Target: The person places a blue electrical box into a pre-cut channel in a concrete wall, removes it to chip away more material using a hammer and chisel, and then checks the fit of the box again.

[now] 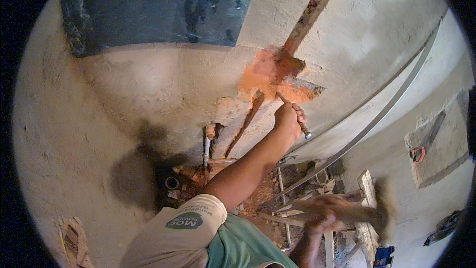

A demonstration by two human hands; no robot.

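Observation:
My left hand [289, 116] is wrapped round a metal chisel [304, 129], whose tip rests at the lower edge of a broken-out hollow [265, 77] in the plastered wall. Orange-red brick shows inside the hollow. The chisel's round struck end sticks out below my fist. Down to the right, my right hand [325, 214] grips a hammer [362, 212] by its handle. Motion blurs both that hand and the hammer head, which is well apart from the chisel.
Grooves [313, 12] run up and down from the hollow. A pipe [207, 151] with an orange fitting stands out of the wall. Rubble [191, 172] covers the floor below. A wooden frame [366, 193] stands near my right hand. At upper left is a dark panel [163, 10].

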